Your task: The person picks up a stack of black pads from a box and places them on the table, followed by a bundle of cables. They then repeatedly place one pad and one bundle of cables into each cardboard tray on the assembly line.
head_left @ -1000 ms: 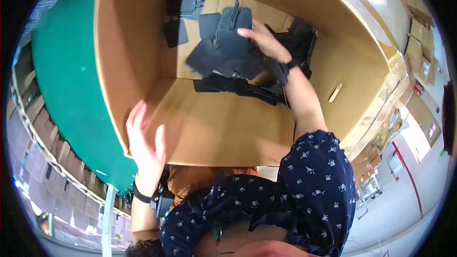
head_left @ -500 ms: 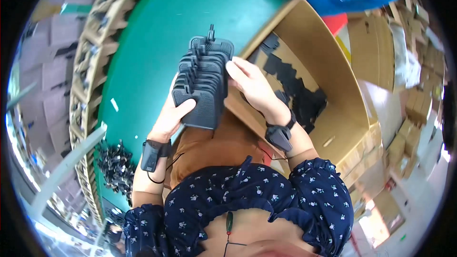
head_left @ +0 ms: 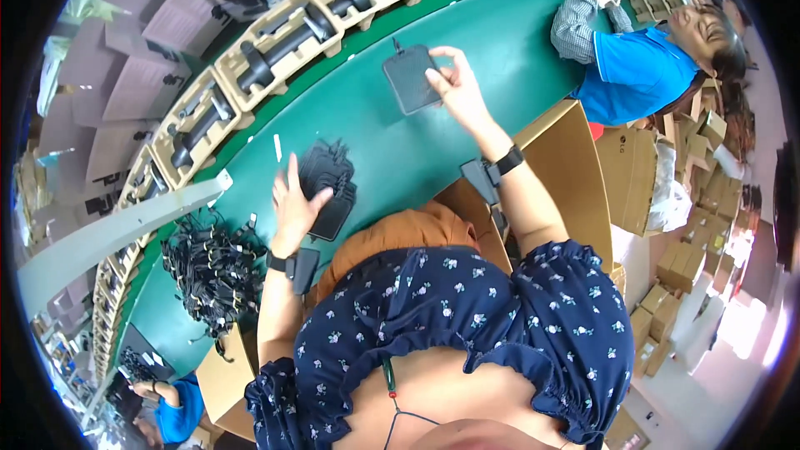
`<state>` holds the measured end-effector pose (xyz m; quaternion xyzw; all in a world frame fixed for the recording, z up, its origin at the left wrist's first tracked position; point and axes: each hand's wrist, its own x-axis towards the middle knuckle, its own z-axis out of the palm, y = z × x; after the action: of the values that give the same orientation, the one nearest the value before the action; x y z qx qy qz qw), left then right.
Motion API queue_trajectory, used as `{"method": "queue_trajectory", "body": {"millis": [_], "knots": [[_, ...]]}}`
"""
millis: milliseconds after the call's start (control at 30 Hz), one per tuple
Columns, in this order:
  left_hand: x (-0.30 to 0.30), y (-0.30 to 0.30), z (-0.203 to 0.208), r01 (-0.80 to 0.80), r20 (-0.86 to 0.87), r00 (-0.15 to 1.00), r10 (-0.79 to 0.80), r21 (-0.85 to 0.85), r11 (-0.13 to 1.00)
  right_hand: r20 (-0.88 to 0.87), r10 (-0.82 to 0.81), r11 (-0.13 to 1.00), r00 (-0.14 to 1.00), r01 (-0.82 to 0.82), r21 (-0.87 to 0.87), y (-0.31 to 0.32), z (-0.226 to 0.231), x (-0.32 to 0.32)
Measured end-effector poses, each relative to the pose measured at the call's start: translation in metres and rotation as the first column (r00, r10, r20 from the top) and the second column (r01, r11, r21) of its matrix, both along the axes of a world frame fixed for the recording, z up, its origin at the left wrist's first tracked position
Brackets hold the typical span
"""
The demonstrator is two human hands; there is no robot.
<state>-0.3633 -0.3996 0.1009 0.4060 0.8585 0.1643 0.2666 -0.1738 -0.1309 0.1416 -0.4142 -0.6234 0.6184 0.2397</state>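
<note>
My right hand (head_left: 457, 90) is raised over the green table, pinching one flat black plastic piece (head_left: 408, 82) by its right edge. This piece is a rounded rectangle with a short prong at its far end. A stack of similar black pieces (head_left: 333, 215) rests on the table by its near edge. Beside the stack's left side is my left hand (head_left: 293, 210), its fingers spread. The left thumb lies over or against the stack; whether it touches cannot be told.
A bundle of black cables (head_left: 212, 271) lies left of my left hand. Pulp trays (head_left: 275, 58) with black parts line the table's far side. An open cardboard box (head_left: 575, 167) stands right. One person (head_left: 642, 75) works at far right, another (head_left: 175, 408) at lower left.
The stack, held between both hands over my lap, now rests on the table. My left hand has let go and spread; my right has moved up and away with one piece. The view has shifted.
</note>
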Motion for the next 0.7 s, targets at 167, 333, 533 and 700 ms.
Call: {"method": "queue_trajectory", "body": {"millis": [167, 333, 533, 700], "knots": [[0.006, 0.078, 0.065, -0.153, 0.374, 0.921, -0.113, 0.612, 0.776, 0.25, 0.466, 0.843, 0.849, -0.512, 0.166, 0.008, 0.046, -0.016], [0.002, 0.13, 0.082, -0.257, 0.938, 0.262, -0.225, 0.293, 0.921, -0.007, 0.65, 0.76, 0.76, -0.649, -0.034, 0.024, 0.081, -0.025], [0.031, 0.168, 0.059, -0.453, 0.907, -0.326, -0.268, 0.099, 0.886, -0.228, 0.654, 0.744, 0.721, -0.667, 0.026, 0.04, 0.075, -0.041], [0.039, 0.146, 0.052, -0.446, 0.937, 0.348, -0.005, 0.17, 0.879, -0.338, 0.099, 0.962, 0.936, -0.004, 0.272, 0.14, 0.027, -0.088]]}}
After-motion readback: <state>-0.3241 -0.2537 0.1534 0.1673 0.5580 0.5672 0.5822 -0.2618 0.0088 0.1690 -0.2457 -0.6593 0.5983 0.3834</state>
